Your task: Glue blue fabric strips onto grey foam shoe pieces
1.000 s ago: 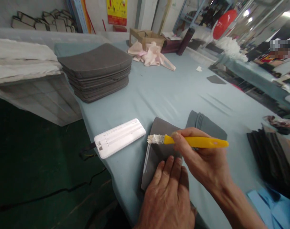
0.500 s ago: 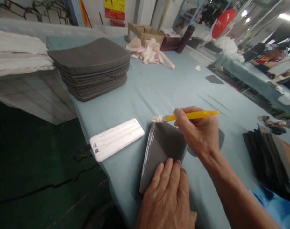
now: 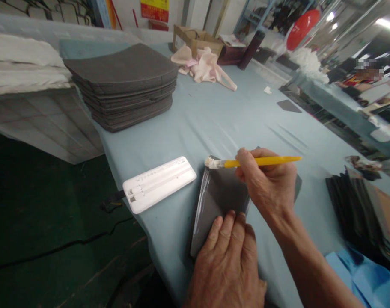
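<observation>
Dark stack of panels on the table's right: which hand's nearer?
Right hand is nearer, left of the dark stack, holding a yellow brush. Left hand lies farther left, on a gray panel.

On the table (image 3: 233, 124), a stack of panels (image 3: 120, 85) lay behind a plastic case (image 3: 159, 185), which sat left of a single panel (image 3: 218, 205), with a pile (image 3: 352, 205) to its right.

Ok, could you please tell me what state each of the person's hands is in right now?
Left hand: open, pressed flat on the grey panel.
Right hand: closed, holding a yellow-handled brush.
</observation>
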Action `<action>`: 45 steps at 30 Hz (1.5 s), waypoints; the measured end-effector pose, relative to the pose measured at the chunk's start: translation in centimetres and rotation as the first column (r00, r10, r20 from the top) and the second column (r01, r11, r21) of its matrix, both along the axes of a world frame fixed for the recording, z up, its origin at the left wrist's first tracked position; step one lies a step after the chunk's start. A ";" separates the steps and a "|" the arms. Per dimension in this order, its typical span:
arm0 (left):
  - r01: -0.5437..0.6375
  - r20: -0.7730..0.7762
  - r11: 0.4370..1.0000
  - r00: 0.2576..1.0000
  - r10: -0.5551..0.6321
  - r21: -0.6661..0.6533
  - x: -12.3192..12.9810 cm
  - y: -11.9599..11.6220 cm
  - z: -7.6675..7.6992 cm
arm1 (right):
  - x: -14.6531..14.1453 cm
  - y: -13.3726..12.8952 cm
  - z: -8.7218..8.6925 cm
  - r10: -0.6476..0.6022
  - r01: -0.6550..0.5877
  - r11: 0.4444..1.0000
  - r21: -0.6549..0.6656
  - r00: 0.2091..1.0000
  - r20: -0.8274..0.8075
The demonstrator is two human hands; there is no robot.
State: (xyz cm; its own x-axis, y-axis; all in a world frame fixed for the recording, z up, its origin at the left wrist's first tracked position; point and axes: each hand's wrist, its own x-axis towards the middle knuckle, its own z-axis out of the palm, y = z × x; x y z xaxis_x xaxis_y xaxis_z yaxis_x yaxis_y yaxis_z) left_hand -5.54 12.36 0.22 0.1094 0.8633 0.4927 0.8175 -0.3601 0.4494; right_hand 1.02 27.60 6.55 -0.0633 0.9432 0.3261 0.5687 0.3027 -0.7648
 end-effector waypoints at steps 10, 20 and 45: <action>-0.002 0.004 1.000 1.000 0.003 -0.024 0.0 0.0 0.4 | -0.2 0.9 0.2 -0.043 0.050 0.997 0.063 0.994 -0.103; 0.034 0.039 0.998 0.999 -0.032 -0.052 0.1 -0.1 0.5 | 0.4 -5.3 1.2 0.170 -0.174 0.981 -0.089 0.984 -0.051; 0.071 0.000 0.971 0.997 -0.072 -0.227 1.0 -1.0 -0.2 | 2.9 -11.6 3.7 -0.102 0.097 0.994 -0.059 0.990 -0.093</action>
